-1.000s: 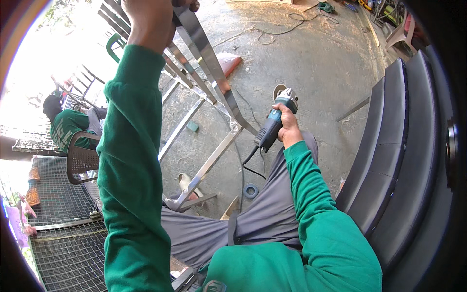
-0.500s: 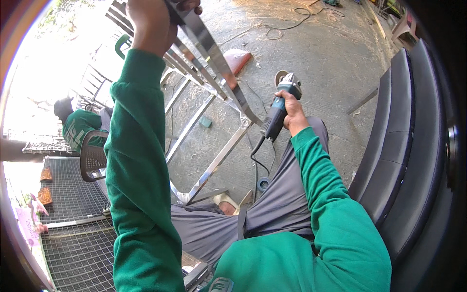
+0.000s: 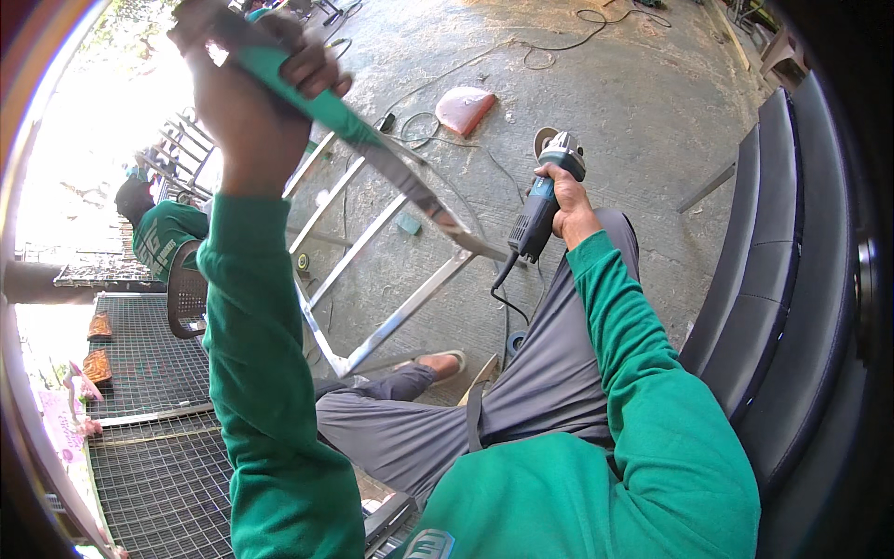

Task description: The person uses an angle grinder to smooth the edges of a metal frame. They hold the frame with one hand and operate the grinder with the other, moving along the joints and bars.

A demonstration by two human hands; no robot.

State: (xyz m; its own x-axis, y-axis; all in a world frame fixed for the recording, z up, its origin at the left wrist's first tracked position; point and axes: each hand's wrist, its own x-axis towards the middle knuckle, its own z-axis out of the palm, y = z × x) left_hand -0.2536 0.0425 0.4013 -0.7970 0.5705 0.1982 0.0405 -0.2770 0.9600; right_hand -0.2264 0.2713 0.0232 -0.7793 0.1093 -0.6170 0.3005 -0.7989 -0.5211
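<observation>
My left hand (image 3: 250,116) is raised at the upper left, its fingers wrapped round the top bar of a shiny metal frame (image 3: 399,315). The frame has several crossbars and tilts down toward my feet; its far end is hidden behind my hand and arm. In my right hand (image 3: 570,203), beside my right knee, is an angle grinder (image 3: 534,222) with a teal-and-black body. Its disc (image 3: 546,142) points away from me, apart from the frame, and a black cord trails from its rear.
Black padded benches (image 3: 805,270) stand close on my right. A wire-mesh panel (image 3: 158,475) lies at my left, with a seated person in green (image 3: 172,233) beyond. On the concrete floor are cables, a pink-and-red sack-like object (image 3: 464,110), a small teal block (image 3: 408,224) and a round disc (image 3: 516,343).
My left hand has come down and to the left, turning the metal frame with it; its near corner has shifted left, uncovering my foot. The grinder stays in my right hand, nearly unmoved.
</observation>
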